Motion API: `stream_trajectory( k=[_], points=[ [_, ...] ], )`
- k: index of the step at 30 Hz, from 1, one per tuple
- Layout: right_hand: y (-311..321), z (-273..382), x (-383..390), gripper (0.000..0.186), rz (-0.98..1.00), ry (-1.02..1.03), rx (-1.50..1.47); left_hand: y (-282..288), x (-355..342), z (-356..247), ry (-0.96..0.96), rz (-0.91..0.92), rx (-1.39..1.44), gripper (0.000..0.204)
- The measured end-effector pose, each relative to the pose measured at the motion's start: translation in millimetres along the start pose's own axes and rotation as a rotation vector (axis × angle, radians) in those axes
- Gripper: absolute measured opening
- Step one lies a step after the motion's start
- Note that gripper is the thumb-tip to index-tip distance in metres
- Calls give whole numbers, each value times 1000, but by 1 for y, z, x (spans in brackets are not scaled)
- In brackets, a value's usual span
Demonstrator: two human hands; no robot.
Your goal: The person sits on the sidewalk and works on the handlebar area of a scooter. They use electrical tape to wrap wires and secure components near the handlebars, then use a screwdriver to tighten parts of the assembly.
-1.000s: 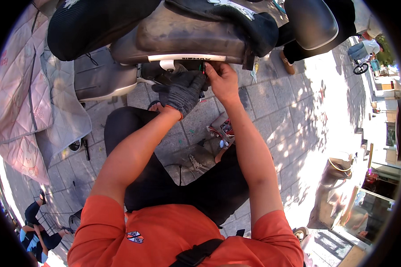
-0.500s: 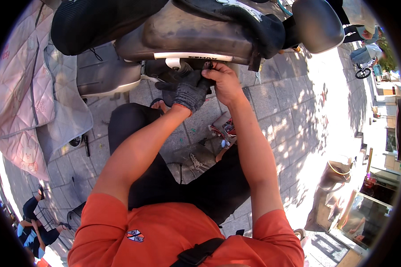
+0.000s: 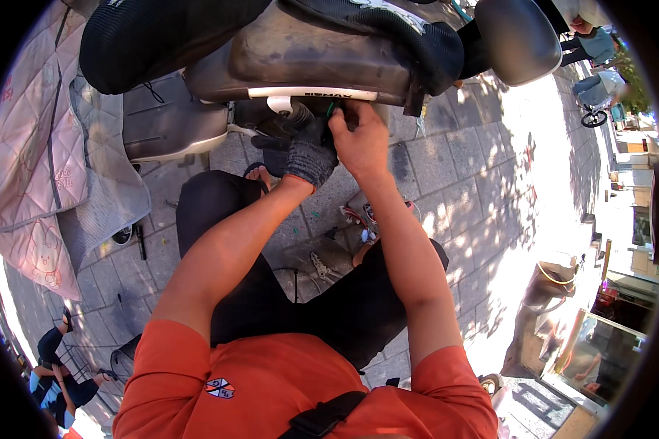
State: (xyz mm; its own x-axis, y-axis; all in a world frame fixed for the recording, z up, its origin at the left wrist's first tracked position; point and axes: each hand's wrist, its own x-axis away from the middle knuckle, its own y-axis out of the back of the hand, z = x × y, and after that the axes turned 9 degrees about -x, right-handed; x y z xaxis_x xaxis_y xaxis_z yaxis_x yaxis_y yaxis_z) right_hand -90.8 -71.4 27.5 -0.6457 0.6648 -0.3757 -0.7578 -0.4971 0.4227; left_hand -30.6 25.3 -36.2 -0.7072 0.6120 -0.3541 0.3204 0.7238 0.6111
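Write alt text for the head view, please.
A person's gloved left hand and bare right hand are close together just below the white strip on a dark, scooter-like vehicle; a pink quilted cover is at left.

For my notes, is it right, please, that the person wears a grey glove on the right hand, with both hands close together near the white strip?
Not quite: the head view shows the glove on the left hand; the right hand is bare. Both are indeed close together near the white strip.

Harsh sun, fisheye bend
I see glare bleaching the right-hand pavement (image 3: 490,271), dappled shadows, dark curved corners.
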Motion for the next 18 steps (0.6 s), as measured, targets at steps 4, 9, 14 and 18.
stream_trajectory(
  k=[4,9,14,18],
  points=[
    [7,-13,-1,27,26,-48,-95,16,-1,-25,160,26,153,21],
    [26,-13,-20,24,285,-262,-319,33,-9,-34,170,95,91,24],
    [21,-56,-35,21,440,-539,-739,21,-8,-16,-176,47,-69,20],
    [14,-67,-34,19,508,-689,-1064,26,-8,-13,-212,120,-54,32]
  ],
)
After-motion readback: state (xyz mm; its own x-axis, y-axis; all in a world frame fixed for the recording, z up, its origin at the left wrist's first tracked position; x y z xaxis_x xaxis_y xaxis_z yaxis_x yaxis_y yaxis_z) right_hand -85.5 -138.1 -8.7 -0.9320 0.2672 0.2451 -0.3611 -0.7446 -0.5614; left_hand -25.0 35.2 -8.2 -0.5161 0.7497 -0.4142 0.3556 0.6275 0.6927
